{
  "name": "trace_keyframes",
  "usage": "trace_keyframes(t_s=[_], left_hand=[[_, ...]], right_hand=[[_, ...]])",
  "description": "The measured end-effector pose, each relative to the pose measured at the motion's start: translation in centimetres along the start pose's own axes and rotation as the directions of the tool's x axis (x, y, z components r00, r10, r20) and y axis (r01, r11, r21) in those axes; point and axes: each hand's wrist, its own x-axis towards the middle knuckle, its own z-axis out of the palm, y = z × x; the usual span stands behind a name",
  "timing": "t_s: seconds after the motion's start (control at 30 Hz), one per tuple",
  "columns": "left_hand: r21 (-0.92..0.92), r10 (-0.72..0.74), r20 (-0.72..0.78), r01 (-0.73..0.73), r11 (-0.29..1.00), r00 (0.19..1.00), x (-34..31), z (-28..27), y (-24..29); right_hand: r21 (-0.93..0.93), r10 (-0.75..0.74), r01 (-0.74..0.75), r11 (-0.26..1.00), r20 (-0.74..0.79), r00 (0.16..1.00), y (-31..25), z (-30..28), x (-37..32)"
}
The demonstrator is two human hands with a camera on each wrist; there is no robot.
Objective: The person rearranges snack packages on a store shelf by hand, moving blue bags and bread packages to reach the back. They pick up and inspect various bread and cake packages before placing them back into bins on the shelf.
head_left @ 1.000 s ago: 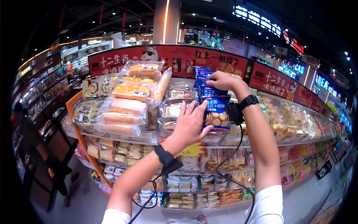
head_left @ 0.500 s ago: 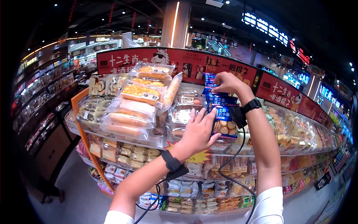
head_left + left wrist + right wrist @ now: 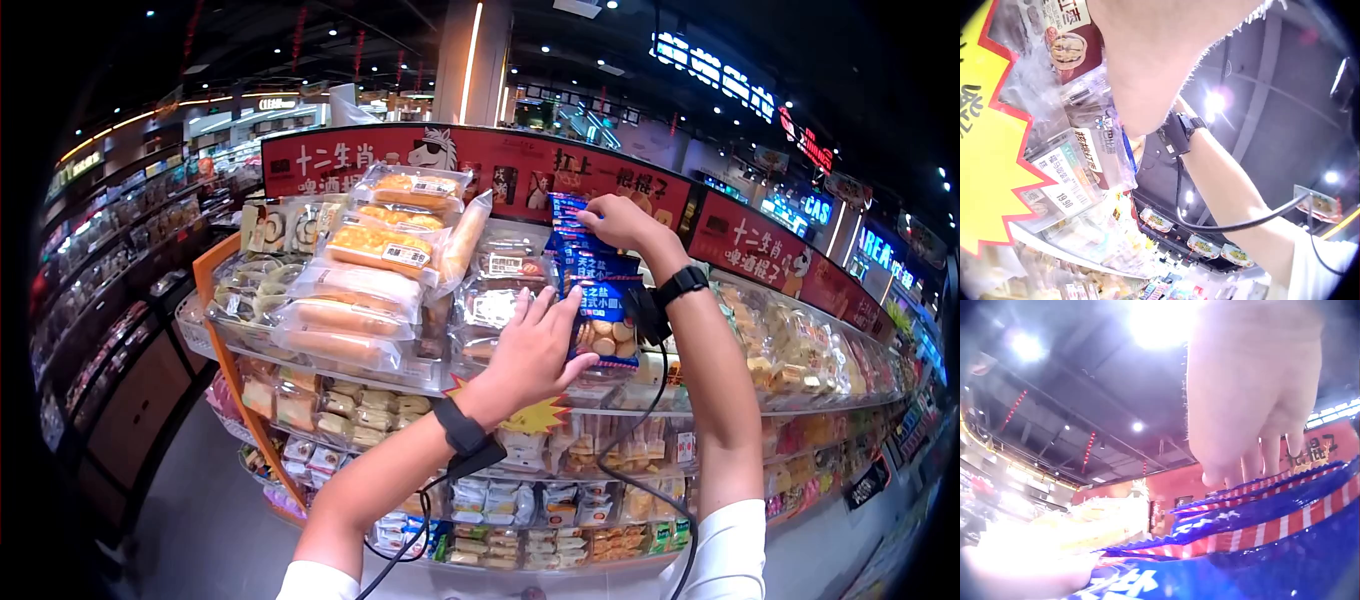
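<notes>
Blue biscuit packets (image 3: 604, 303) stand in an overlapping row on the top shelf. My left hand (image 3: 525, 355) has its fingers spread, with the fingertips at the left edge of the front packet. At the back of the row, my right hand (image 3: 622, 222) reaches over from above, fingers pointing down at the packets' top edges. In the right wrist view the fingers (image 3: 1250, 465) hang just behind the striped top seals of the blue packets (image 3: 1260, 550); contact is unclear. Dark-labelled bread packs (image 3: 497, 308) lie left of the row.
Stacked long bread packs (image 3: 350, 310) fill the shelf's left part. A red sign board (image 3: 500, 165) runs behind. More snacks (image 3: 790, 350) lie to the right. A yellow price star (image 3: 530, 415) hangs on the front edge, and black cables (image 3: 655, 400) trail from both wrists.
The head view has shifted, moving the shelf slightly right. My right hand has moved slightly along the tops of the blue packets. My left hand keeps its place beside the front packet.
</notes>
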Motion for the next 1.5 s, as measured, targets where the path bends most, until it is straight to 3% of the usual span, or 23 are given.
trace_keyframes(t_s=[0.07,0.13,0.27,0.3,0.4,0.5,0.57,0.7,0.77,0.87,1.1,1.5], left_hand=[[0.002,0.006,-0.038,-0.006,1.0,0.999,-0.1,-0.5,-0.2],[0.047,0.031,-0.077,-0.028,0.999,0.997,-0.5,-1.1,-0.3],[0.229,-0.08,-0.094,0.1,0.968,0.992,-1.9,-2.3,-0.8],[0.235,-0.063,-0.055,0.074,0.969,0.997,-2.3,-2.2,-1.3],[0.217,-0.01,0.02,0.005,0.976,1.0,-3.1,-2.6,-2.5],[0.129,0.036,0.071,-0.045,0.991,0.997,-3.2,-3.4,-3.7],[0.094,0.085,0.064,-0.091,0.991,0.994,-3.2,-3.9,-4.4],[0.025,0.122,0.068,-0.124,0.992,0.99,-3.2,-4.0,-5.0],[0.036,0.123,0.054,-0.125,0.991,0.991,-3.3,-4.0,-4.8],[-0.018,0.102,0.047,-0.101,0.995,0.994,-3.2,-4.2,-4.7],[0.13,0.079,-0.112,-0.064,0.989,0.991,-4.0,-3.9,-4.2],[0.119,0.078,-0.082,-0.068,0.991,0.994,-5.0,-3.3,-5.1]], right_hand=[[0.026,-0.105,0.106,0.994,-0.063,0.993,-2.2,-0.4,-0.7],[0.044,-0.199,0.196,0.98,0.089,0.976,-4.6,-1.3,-1.7],[0.044,-0.336,0.339,0.94,0.313,0.889,-8.8,0.1,-3.6],[-0.03,-0.299,0.329,0.944,0.345,0.89,-9.9,0.7,-4.1],[-0.023,-0.297,0.323,0.946,0.338,0.893,-11.2,1.9,-5.7],[-0.14,-0.364,0.391,0.909,0.188,0.912,-9.8,3.9,-6.7],[-0.07,-0.382,0.395,0.916,0.151,0.912,-9.3,4.3,-7.1],[-0.108,-0.417,0.423,0.899,0.076,0.906,-8.7,4.9,-8.0],[-0.108,-0.464,0.461,0.881,-0.005,0.886,-7.8,5.9,-8.3],[-0.284,-0.593,0.536,0.795,-0.18,0.785,-7.3,6.8,-9.0],[-0.316,-0.602,0.533,0.785,-0.187,0.776,-7.9,5.2,-10.8],[-0.408,-0.649,0.534,0.741,-0.227,0.727,-7.3,5.8,-16.0]])
